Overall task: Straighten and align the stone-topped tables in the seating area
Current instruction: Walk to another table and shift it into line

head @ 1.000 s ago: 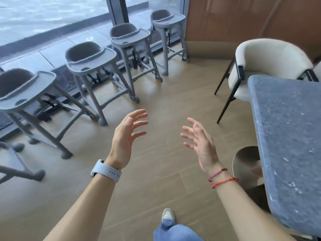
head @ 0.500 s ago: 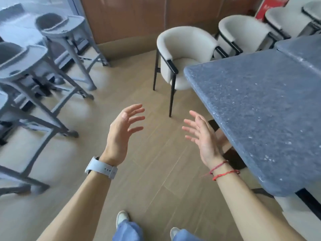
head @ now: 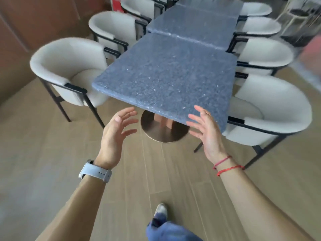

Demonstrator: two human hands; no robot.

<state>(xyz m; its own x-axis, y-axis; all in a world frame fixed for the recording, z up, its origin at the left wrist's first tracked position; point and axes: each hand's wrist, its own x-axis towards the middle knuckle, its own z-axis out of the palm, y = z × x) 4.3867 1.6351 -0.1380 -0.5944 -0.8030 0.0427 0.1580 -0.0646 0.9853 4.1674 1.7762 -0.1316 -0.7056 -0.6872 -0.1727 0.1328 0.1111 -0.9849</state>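
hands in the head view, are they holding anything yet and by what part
Nothing is held. The left hand and right hand are open, fingers spread, just short of the near edge of the table.

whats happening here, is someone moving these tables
A person stands at the near end of a row of stone-topped tables, both arms stretched toward the nearest table. The left hand and right hand are open with fingers spread, close to its near edge but gripping nothing yet. White chairs line both sides. The nearest table sits at a slight angle to the next table.
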